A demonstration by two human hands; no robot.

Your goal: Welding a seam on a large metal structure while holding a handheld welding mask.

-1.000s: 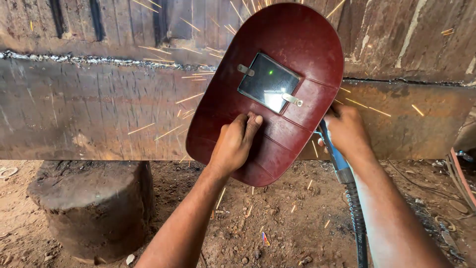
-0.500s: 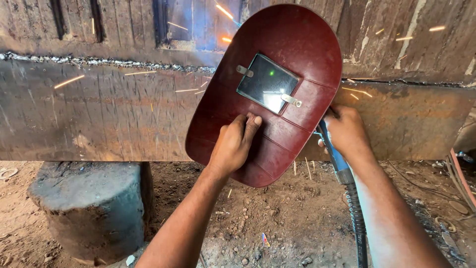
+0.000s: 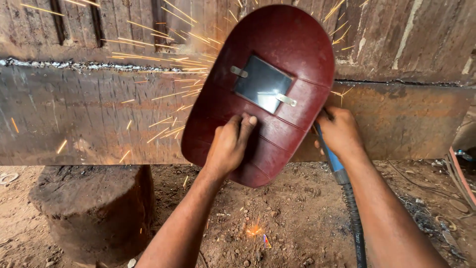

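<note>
Head view showed your left hand [image 3: 229, 144] gripping the red welding shield [image 3: 267, 89], raised before the rusty steel plate [image 3: 89, 114]; your right hand [image 3: 339, 131] clasped the blue-handled electrode holder [image 3: 333, 161]. Sparks [image 3: 163, 59] had grown thicker than a second earlier, so the arc was burning.

Shield [image 3: 277, 99]: dark red, matt, scuffed plastic-like shell; glossy dark glass window with small metal clips. Plate [image 3: 89, 119], left of frame: rusty, rough steel, lumpy weld bead. Stump [image 3: 94, 208], lower left: coarse wood. Ground [image 3: 277, 223]: loose dirt.
</note>
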